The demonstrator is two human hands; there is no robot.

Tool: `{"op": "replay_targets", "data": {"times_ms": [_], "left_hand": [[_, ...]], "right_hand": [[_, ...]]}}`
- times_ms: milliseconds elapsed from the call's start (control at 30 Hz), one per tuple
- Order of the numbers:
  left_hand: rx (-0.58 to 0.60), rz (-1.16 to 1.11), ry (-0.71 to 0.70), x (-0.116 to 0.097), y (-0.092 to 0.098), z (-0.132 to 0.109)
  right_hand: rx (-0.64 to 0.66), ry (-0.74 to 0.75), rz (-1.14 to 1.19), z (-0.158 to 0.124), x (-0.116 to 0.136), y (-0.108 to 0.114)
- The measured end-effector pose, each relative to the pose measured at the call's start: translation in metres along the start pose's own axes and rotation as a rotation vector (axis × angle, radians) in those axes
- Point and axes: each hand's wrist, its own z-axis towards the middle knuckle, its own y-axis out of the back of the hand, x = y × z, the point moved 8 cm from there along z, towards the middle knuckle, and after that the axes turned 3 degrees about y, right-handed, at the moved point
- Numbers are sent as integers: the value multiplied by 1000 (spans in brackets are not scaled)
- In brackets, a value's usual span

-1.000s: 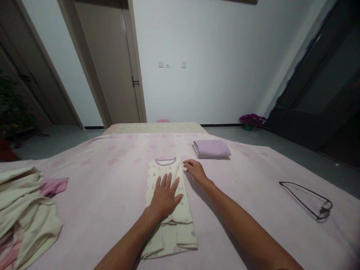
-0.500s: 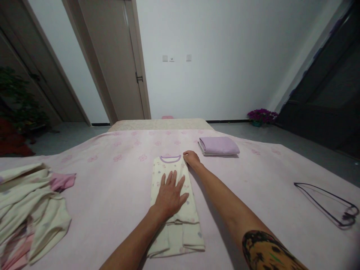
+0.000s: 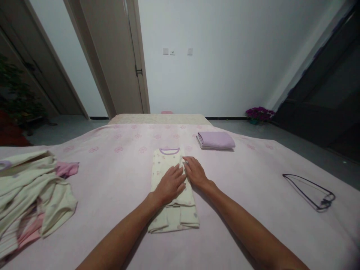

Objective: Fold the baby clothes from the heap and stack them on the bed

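The **left hand** [image 3: 170,184] is laid flat on a folded cream garment with small pastel spots [image 3: 167,168], its **fingers** [image 3: 180,176] extended and slightly spread, with nothing gripped. The **right hand** [image 3: 195,173] lies just beside it, its **fingertips** [image 3: 185,162] touching the garment's right edge below the lilac-trimmed collar [image 3: 169,151]. These fingers are slightly curved and are not closed on the fabric. The two hands are nearly touching.

The garment is laid out lengthwise on a pale pink floral bedspread [image 3: 112,168], with its collar toward the far side of the bed and its folded lower part toward the person. A folded lilac cloth [image 3: 215,140] is placed beyond the right hand. A dark wire hanger [image 3: 306,183] is lying well to the right. A heap of crumpled cream clothing [image 3: 30,191] is piled at the left, with a pink cloth [image 3: 66,169] sticking out from it.

Beyond the bed, a beige surface [image 3: 160,119] is seen at the far end. Magenta flowers [image 3: 259,114] are placed on the grey floor [image 3: 233,127] by a white wall [image 3: 225,67], which carries wall switches [image 3: 172,51]. An open door [image 3: 111,56] is seen at the left.
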Motion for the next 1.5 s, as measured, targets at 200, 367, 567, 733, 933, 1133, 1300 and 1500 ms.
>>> {"op": "replay_targets", "data": {"times_ms": [200,367,567,733,933,1133,1300,1500], "left_hand": [[147,-53,-106,-4,-4,-34],[200,-72,-130,-4,3,-63],[40,-420,-7,14,24,-88],[-192,-653,207,46,42,-102],[-175,-470,24,23,52,-100],[-60,-296,-85,-1,49,-98],[-63,-253,-138,-12,50,-99],[-77,-247,-244,-51,47,-99]], "right_hand": [[134,168,-91,-49,16,-11],[157,193,-130,-53,21,-13],[22,192,21,-53,26,8],[-67,244,191,-61,54,37],[43,366,204,-77,87,36],[211,392,149,-83,93,17],[239,304,226,-78,85,15],[168,113,300,-88,69,43]]}}
